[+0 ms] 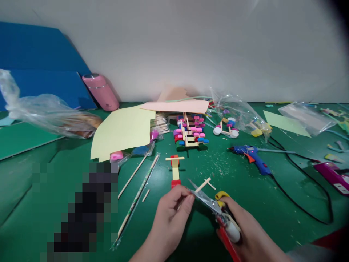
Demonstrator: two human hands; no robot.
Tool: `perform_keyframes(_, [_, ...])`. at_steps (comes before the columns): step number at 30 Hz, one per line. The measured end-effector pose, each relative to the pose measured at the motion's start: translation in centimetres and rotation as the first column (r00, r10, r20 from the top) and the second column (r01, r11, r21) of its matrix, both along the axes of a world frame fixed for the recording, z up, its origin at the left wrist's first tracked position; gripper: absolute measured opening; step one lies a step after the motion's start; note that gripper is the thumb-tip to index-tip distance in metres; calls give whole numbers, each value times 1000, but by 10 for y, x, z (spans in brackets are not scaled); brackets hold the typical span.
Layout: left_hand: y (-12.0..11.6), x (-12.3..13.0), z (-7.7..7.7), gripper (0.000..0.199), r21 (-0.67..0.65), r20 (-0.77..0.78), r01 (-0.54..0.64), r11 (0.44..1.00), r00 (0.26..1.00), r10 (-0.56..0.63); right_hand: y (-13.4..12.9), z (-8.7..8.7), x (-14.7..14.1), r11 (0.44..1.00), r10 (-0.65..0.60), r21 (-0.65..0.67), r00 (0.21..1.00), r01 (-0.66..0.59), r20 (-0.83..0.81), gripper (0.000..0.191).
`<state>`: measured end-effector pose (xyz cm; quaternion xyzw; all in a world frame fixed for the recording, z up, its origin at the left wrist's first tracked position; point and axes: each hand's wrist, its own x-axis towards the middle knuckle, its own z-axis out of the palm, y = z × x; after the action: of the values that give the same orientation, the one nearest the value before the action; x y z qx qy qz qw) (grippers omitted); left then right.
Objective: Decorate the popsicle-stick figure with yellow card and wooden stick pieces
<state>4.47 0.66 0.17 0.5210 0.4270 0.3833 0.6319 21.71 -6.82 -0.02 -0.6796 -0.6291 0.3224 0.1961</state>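
Observation:
My left hand [174, 211] is closed, thumb and forefinger pinching a thin wooden stick [202, 185] that points up to the right. The scissors [208, 201], with yellow and red handles, are held in my right hand [245, 229]. Their blades are spread around the stick close to my left fingertips. Another thin stick piece [210, 185] lies by the stick's far end. Just beyond my left hand lies a flat wooden piece [176, 171] with red parts and a crosswise stick. Part of it is hidden by my fingers.
Several small models with coloured wheels [191, 134] stand farther back. A blue glue gun [252, 154] with a black cord lies to the right. Long sticks [137, 196] lie left, near yellow paper [125, 127]. A pink bottle [102, 92] leans on the wall.

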Motion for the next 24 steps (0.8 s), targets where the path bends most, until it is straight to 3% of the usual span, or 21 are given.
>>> perform_keyframes(5, [2,-3,-2,24,-131,109,113,985,989,-100,-2,4,0,999,20,-32,999,-19,28,17])
perform_keyframes(11, [-3,3,-1,25,-92,73,-14,996,997,21,-5,-5,3,999,9,-35,998,-6,65,20])
perform_keyframes(13, [-4,2,-2,25,-102,89,-2,995,996,11,-5,-6,2,1000,-15,-10,998,15,61,21])
perform_keyframes(19, [1,-1,-6,24,-330,386,243,912,917,-105,-6,-3,2,999,-27,-35,998,30,64,21])
perform_keyframes(21, [1,0,-7,25,-336,359,225,915,928,-97,-6,-4,3,997,-15,-81,997,21,74,19])
perform_keyframes(24, [2,1,-7,24,-245,193,98,965,980,-50,-4,-7,4,991,-11,-130,996,22,88,21])
